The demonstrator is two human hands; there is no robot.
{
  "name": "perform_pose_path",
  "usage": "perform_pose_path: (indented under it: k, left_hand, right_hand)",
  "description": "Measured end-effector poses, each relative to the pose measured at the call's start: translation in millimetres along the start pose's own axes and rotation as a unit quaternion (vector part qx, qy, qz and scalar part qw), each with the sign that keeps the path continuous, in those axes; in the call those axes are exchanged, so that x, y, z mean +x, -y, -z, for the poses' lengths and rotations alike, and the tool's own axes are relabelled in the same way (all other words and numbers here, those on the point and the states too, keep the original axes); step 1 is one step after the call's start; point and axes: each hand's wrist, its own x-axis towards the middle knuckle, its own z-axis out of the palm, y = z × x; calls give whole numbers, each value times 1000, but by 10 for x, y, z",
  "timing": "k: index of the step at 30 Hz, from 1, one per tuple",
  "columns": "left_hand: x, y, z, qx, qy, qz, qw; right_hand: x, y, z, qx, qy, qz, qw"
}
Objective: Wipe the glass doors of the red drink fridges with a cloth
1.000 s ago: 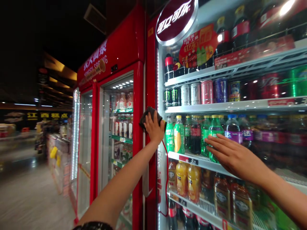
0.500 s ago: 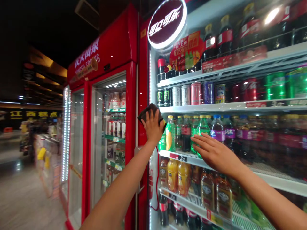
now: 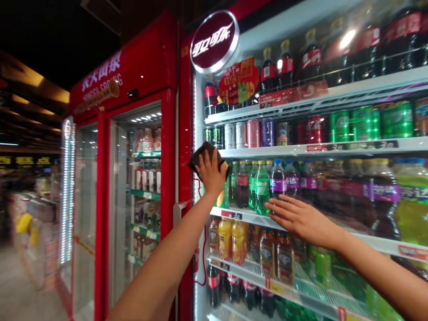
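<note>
My left hand is spread over a dark cloth, holding it against the glass near the left edge of the drinks cooler's door. Part of the cloth sticks out past the fingertips, and the hand covers the rest. To the right, my right hand is open and empty, its fingers stretched out together toward the left. It is in front of the shelf with green soda bottles and purple-labelled bottles. Whether it touches the glass, I cannot tell.
Cans and cola bottles line the upper shelves, with orange drinks lower down. A red cooler stands at left, and a door handle projects between the two. Stacked goods stand farther left.
The view has turned right, bringing in more of the cooler's right side. Against the shelves, my left hand with the cloth and my right hand have both shifted slightly right.
</note>
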Motion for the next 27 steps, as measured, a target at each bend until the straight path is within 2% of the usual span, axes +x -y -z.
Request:
perform_pose_path:
  k: [1,2,4,6,7,8,9,11,13,14,15,17,20,22,24,25,27]
  left_hand:
    - [-7,-146,-17,-1,-13,16,1000]
    - [-62,-266,-33,-4,-16,-1,1000]
    - [-268,-365,-53,-13,4,-111,994]
    - [-467,-278,-57,-28,46,-243,968]
    - [-518,-199,-56,-35,63,-286,956]
    - [-523,-125,-55,-37,69,-296,952]
    - [-483,-79,-54,-35,63,-277,958]
    - [-320,-124,-61,-25,23,-178,983]
    - [-171,-340,-77,-18,-23,-74,997]
    - [-142,-474,-85,-16,-32,-56,998]
    - [-154,-596,-92,-18,-28,-72,997]
    - [-280,-727,-95,-27,7,-161,987]
    - [-510,-585,-64,-41,83,-307,947]
    - [-525,-422,-26,-44,117,-350,928]
    - [-400,-400,4,-48,104,-314,942]
    - [-311,-470,11,-49,78,-263,960]
    - [-164,-742,10,-51,15,-135,989]
  right_hand:
    - [-26,2,14,0,4,-4,1000]
    - [-40,9,21,-2,7,-7,1000]
    - [-47,29,22,-10,7,-6,1000]
    - [-47,46,16,-23,1,5,1000]
    - [-49,52,14,-30,-3,10,1000]
    - [-52,55,12,-36,-6,14,999]
    - [-55,56,12,-41,-9,16,999]
    - [-61,56,13,-45,-16,19,999]
    - [-65,54,14,-46,-22,20,998]
    - [-66,54,13,-47,-25,21,998]
    - [-68,54,13,-48,-27,20,998]
    - [-71,54,15,-51,-30,22,998]
    - [-79,47,29,-55,-31,28,998]
    - [-78,35,44,-56,-26,35,997]
    - [-67,18,57,-54,-16,39,998]
    - [-57,8,60,-53,-11,39,998]
    - [-37,-7,62,-54,-5,37,998]
